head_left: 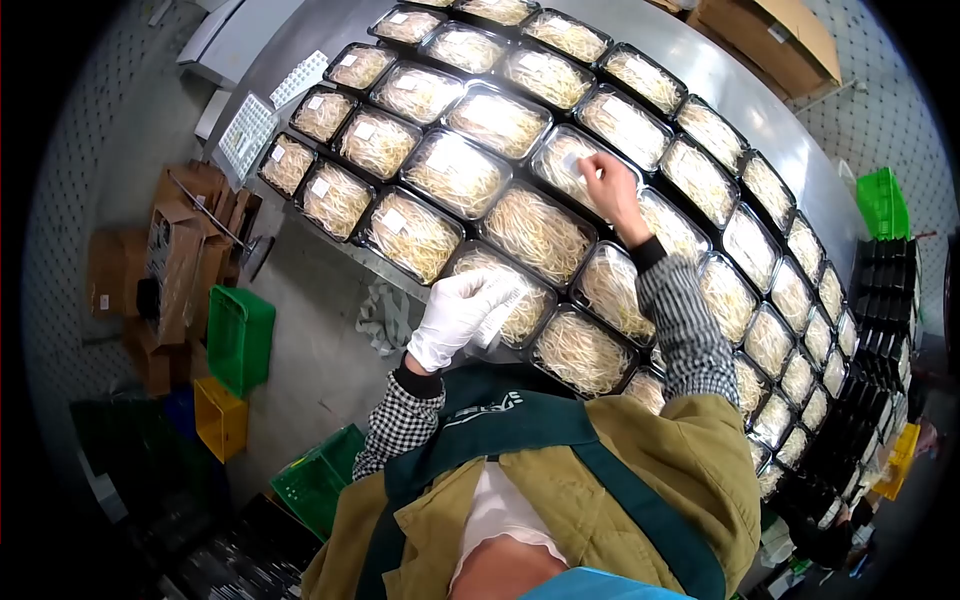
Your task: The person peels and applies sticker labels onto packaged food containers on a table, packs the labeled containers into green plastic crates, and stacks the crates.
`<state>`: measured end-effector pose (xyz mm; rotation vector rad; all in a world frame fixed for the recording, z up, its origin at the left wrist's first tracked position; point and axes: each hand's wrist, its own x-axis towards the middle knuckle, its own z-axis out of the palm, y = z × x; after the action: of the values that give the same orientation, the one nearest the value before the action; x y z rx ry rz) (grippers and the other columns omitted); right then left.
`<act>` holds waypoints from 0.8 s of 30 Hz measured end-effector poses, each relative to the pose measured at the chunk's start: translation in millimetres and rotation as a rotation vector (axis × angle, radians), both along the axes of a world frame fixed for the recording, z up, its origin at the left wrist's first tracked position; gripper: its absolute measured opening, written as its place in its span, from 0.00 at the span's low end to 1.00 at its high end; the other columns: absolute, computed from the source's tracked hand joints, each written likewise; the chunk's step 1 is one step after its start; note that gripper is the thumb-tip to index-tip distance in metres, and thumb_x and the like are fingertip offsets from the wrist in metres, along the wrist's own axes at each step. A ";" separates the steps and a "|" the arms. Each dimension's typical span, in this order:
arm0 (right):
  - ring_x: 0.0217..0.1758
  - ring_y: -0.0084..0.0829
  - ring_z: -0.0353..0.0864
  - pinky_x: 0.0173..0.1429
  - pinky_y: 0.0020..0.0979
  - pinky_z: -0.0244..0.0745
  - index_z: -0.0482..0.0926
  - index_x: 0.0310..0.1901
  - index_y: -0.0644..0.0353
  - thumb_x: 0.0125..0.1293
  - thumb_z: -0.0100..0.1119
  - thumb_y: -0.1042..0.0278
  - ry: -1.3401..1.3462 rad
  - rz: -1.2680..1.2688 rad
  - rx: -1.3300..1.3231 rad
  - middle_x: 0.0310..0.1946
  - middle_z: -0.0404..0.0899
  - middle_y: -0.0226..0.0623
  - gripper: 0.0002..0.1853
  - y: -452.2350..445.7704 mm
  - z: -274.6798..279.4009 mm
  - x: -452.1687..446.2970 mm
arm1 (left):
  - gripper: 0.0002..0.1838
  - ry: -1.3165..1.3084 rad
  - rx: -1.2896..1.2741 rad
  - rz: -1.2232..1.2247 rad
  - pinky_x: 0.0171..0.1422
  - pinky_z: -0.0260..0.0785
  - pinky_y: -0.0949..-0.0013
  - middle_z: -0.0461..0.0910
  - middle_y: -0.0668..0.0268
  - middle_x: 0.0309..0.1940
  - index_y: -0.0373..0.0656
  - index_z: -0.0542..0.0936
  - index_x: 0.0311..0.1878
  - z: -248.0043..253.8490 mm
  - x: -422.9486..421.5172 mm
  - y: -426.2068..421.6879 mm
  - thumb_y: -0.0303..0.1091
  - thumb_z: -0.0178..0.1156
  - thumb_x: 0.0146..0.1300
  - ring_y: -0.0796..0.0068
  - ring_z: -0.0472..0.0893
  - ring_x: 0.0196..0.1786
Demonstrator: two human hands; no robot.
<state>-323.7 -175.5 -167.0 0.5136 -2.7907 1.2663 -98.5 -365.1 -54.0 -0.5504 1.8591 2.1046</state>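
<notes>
My left hand (pixel 455 312), in a white glove, is closed on a white label sheet (pixel 497 322) above the near edge of the trays. Below that sheet lies a tray of bean sprouts (pixel 522 318), partly covered by the hand. My bare right hand (pixel 612 190) is over another sprout tray (pixel 555 150). Its fingers are curled together beside a small white label (pixel 572 164) on the clear lid; whether they pinch anything is hidden. Close by, an open-looking tray of sprouts (pixel 537 235) shows no label. Farther left, a tray (pixel 412 235) bears a white label.
Rows of black sprout trays cover the metal table (pixel 770 105). Two white label sheets (pixel 248 128) lie at its left edge. Green crates (pixel 240 340), a yellow crate (pixel 218 418) and cardboard boxes (pixel 120 270) stand on the left floor. Stacked black trays (pixel 885 300) are at right.
</notes>
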 end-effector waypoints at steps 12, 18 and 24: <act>0.40 0.34 0.78 0.43 0.39 0.67 0.77 0.38 0.61 0.65 0.52 0.54 -0.152 -0.171 0.066 0.37 0.80 0.42 0.16 -21.7 -14.6 24.3 | 0.05 0.265 -0.020 0.218 0.35 0.72 0.80 0.77 0.69 0.30 0.37 0.76 0.36 -19.5 49.9 -17.6 0.29 0.58 0.65 0.84 0.76 0.31; 0.36 0.18 0.75 0.42 0.20 0.68 0.80 0.38 0.61 0.66 0.57 0.61 -0.843 0.513 -0.519 0.33 0.81 0.29 0.11 -38.7 81.9 186.5 | 0.16 0.225 -0.078 0.220 0.23 0.57 0.78 0.69 0.75 0.18 0.36 0.74 0.23 -26.4 46.2 -15.5 0.37 0.62 0.63 0.90 0.65 0.23; 0.27 0.34 0.78 0.32 0.32 0.69 0.78 0.32 0.63 0.64 0.56 0.55 -0.082 -0.041 -0.064 0.25 0.79 0.41 0.17 -38.0 11.2 109.0 | 0.09 0.021 0.227 -0.064 0.36 0.71 0.82 0.81 0.69 0.31 0.34 0.80 0.40 -20.3 73.0 -35.4 0.32 0.61 0.62 0.87 0.78 0.32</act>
<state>-214.8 -213.5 -155.9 0.4076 -2.7993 1.3934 -25.5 -400.5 -74.3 -0.4107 1.5965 2.2467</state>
